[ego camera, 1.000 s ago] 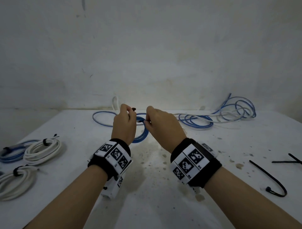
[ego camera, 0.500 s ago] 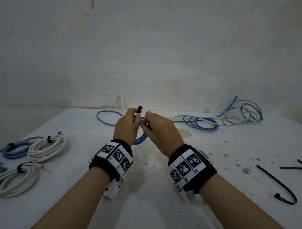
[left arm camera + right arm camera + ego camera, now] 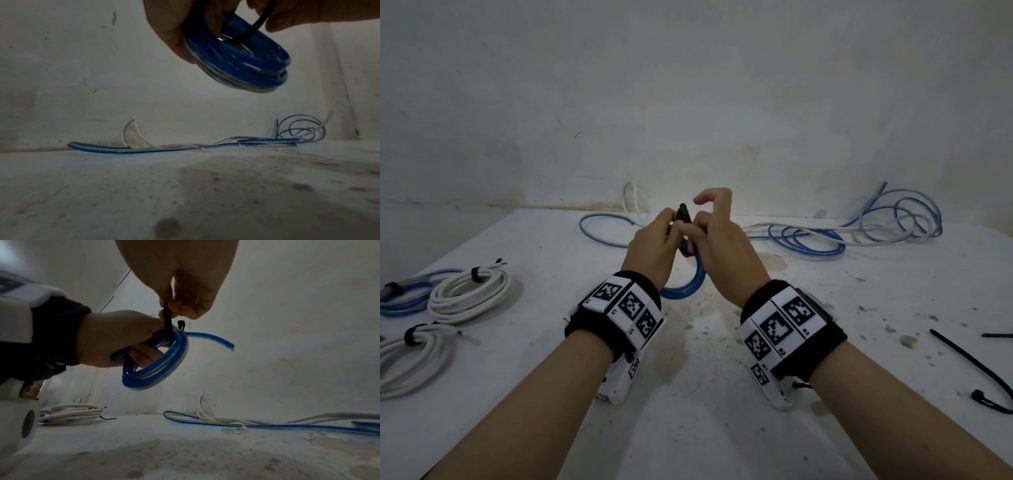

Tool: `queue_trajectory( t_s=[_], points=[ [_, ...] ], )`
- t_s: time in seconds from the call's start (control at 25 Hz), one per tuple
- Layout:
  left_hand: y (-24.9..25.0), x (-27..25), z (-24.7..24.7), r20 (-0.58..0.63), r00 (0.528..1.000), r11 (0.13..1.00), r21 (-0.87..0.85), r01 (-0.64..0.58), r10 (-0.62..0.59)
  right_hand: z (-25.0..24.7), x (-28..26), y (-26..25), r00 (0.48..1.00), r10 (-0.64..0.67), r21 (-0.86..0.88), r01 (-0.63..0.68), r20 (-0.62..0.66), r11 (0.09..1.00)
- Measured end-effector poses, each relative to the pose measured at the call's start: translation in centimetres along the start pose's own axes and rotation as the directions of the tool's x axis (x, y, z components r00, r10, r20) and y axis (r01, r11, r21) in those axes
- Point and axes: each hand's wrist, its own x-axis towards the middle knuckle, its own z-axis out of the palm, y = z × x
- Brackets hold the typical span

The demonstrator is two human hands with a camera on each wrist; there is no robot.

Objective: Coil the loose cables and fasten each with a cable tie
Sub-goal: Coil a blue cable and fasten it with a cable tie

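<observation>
A small blue cable coil (image 3: 690,281) (image 3: 236,60) (image 3: 156,363) hangs above the white table (image 3: 705,394). My left hand (image 3: 654,246) (image 3: 115,339) grips the coil, its fingers through the loops. A black cable tie (image 3: 684,219) (image 3: 249,29) (image 3: 168,326) runs through the coil. My right hand (image 3: 717,236) (image 3: 185,303) pinches the tie's strap just above the coil, index finger raised. The tie's head (image 3: 181,324) sticks up by my left thumb. The coil's free end (image 3: 222,341) curves out to the right.
Loose blue and white cables (image 3: 842,233) (image 3: 185,146) (image 3: 267,423) lie along the wall. Three tied coils (image 3: 465,294) sit at the left. Spare black ties (image 3: 976,370) lie at the right edge. The table is stained between my wrists.
Both hands have lifted the coil a little. The tie now loops through the coil, and my right index finger has come up off it.
</observation>
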Motion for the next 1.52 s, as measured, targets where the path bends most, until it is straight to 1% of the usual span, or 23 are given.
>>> queue_trajectory(
  t_s=[0.08, 0.16, 0.24, 0.36, 0.48, 0.64, 0.84, 0.96, 1.12, 1.28, 1.36, 1.52],
  points=[
    [-0.03, -0.03, 0.08, 0.018, 1.000, 0.999, 0.033, -0.007, 0.006, 0.06, -0.02, 0.16, 1.000, 0.016, -0.057, -0.015, 0.012, 0.998],
    [0.17, -0.11, 0.20, 0.029, 1.000, 0.997, 0.078, -0.007, 0.005, 0.09, -0.10, 0.27, 0.999, -0.043, -0.153, 0.043, 0.001, 0.987],
    [0.29, -0.14, 0.30, 0.033, 0.999, 0.996, 0.095, -0.006, 0.002, 0.01, -0.22, 0.46, 0.997, -0.077, -0.173, 0.071, -0.031, 0.982],
    [0.19, -0.03, 0.39, 0.020, 1.000, 0.994, 0.112, 0.004, -0.006, -0.25, -0.24, 0.75, 0.990, -0.081, -0.201, 0.057, -0.113, 0.978],
    [0.29, 0.03, 0.48, 0.023, 1.000, 0.991, 0.134, -0.005, 0.002, -0.47, -0.22, 0.87, 0.985, -0.058, -0.202, 0.025, -0.160, 0.979],
    [0.39, -0.03, 0.66, 0.069, 0.997, 0.992, 0.117, -0.054, 0.046, -0.56, -0.10, 0.95, 0.987, -0.019, -0.207, -0.014, -0.156, 0.978],
    [0.02, 0.09, 0.82, 0.057, 0.998, 0.996, 0.086, -0.033, 0.028, -0.54, -0.15, 1.03, 0.988, -0.012, -0.207, -0.020, -0.152, 0.978],
    [0.07, 0.12, 0.76, 0.058, 0.997, 0.994, 0.097, -0.047, 0.042, -0.56, -0.11, 0.95, 0.987, -0.009, -0.210, -0.025, -0.157, 0.977],
    [0.16, -0.07, 0.58, 0.073, 0.994, 0.993, 0.076, -0.086, 0.081, -0.66, -0.19, 0.87, 0.984, -0.023, -0.222, -0.017, -0.176, 0.975],
    [0.29, -0.48, 0.52, 0.121, 0.980, 0.987, 0.017, -0.162, 0.159, -0.78, -0.05, 0.88, 0.984, 0.002, -0.233, -0.045, -0.179, 0.972],
    [0.32, -0.50, 0.52, 0.136, 0.979, 0.987, 0.025, -0.160, 0.155, -0.75, -0.04, 0.86, 0.985, 0.010, -0.227, -0.050, -0.174, 0.973],
    [0.10, -0.09, 0.32, 0.031, 0.994, 0.994, 0.010, -0.106, 0.106, -0.61, -0.36, 0.53, 0.982, -0.036, -0.205, -0.003, -0.184, 0.979]
  ],
)
